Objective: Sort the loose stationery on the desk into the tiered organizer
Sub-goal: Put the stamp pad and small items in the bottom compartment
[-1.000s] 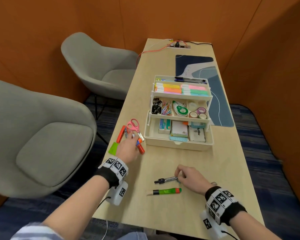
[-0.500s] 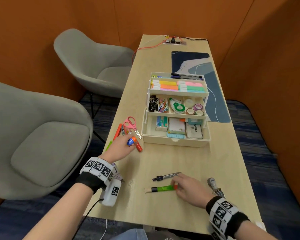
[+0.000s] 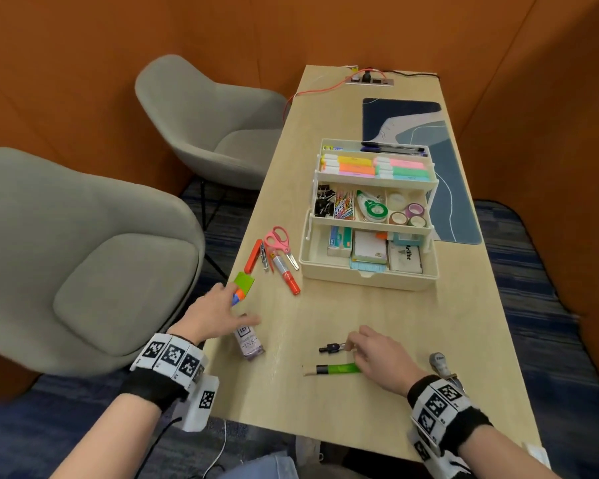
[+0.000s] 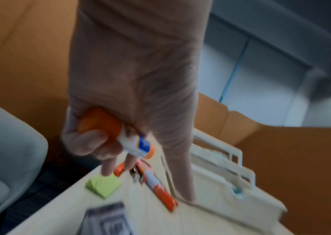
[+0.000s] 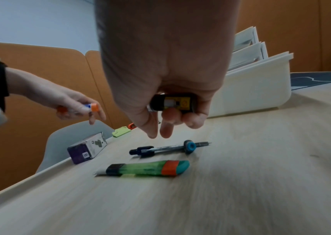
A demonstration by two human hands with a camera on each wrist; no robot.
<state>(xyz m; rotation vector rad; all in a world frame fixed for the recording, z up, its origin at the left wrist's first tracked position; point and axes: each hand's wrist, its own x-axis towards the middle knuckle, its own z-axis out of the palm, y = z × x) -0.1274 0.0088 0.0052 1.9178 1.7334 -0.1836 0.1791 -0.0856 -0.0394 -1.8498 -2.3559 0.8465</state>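
Observation:
The cream tiered organizer [image 3: 369, 281] stands open mid-desk, with all three levels holding stationery. My left hand [image 3: 218, 312] hovers near the desk's left edge and grips an orange-capped glue stick [image 4: 132, 143], also visible in the head view as the glue stick [image 3: 237, 299]. My right hand [image 5: 160, 127] curls its outer fingers round a small black case with a yellow label [image 5: 172, 103]. Its thumb and forefinger hang just above a black compass [image 5: 166, 148]. A green utility knife [image 5: 146, 170] lies in front of the compass.
A purple ink box [image 3: 248, 340] lies under my left hand beside green sticky notes [image 3: 244, 283]. Pink scissors [image 3: 279, 242], an orange-capped pen [image 3: 286, 273] and an orange stapler [image 3: 253, 255] sit left of the organizer. A silver tool [image 3: 440, 364] lies by my right wrist. Grey chairs [image 3: 83, 257] stand left.
My left hand has lifted the glue stick from the pile and drawn back toward the near left edge. My right hand went from the compass to the knife and back over the compass.

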